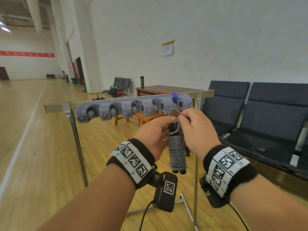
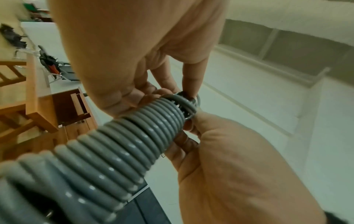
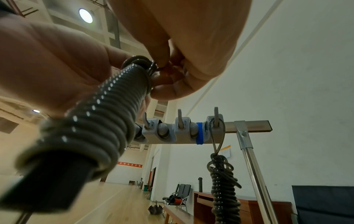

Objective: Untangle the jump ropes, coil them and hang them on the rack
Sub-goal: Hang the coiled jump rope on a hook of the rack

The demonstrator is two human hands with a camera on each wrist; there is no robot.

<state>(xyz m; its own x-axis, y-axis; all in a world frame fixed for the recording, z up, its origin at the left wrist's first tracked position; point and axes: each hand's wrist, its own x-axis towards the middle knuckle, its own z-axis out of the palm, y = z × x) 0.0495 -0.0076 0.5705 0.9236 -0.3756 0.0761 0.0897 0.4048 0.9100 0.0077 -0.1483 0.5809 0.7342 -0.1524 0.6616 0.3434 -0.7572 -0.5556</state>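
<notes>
A grey jump rope (image 1: pixel 177 150) is wound tightly round its black handles and hangs upright between my hands, just below the rack (image 1: pixel 133 107). My left hand (image 1: pixel 166 128) grips the top of the bundle (image 2: pixel 124 144). My right hand (image 1: pixel 180 118) pinches a small loop of rope (image 1: pixel 174 112) that sticks up from the bundle's top (image 3: pixel 141 63). In the right wrist view, a second coiled rope (image 3: pixel 224 189) hangs by its loop from the rightmost hook (image 3: pixel 216 115). My right hand mostly hides that rope in the head view.
The rack is a row of grey hooks on a metal bar held by thin steel legs (image 1: pixel 78 147). Dark blue bench seats (image 1: pixel 266 122) stand to the right. A wooden desk (image 1: pixel 166 90) and stools stand behind the rack, and wooden gym floor stretches to the left.
</notes>
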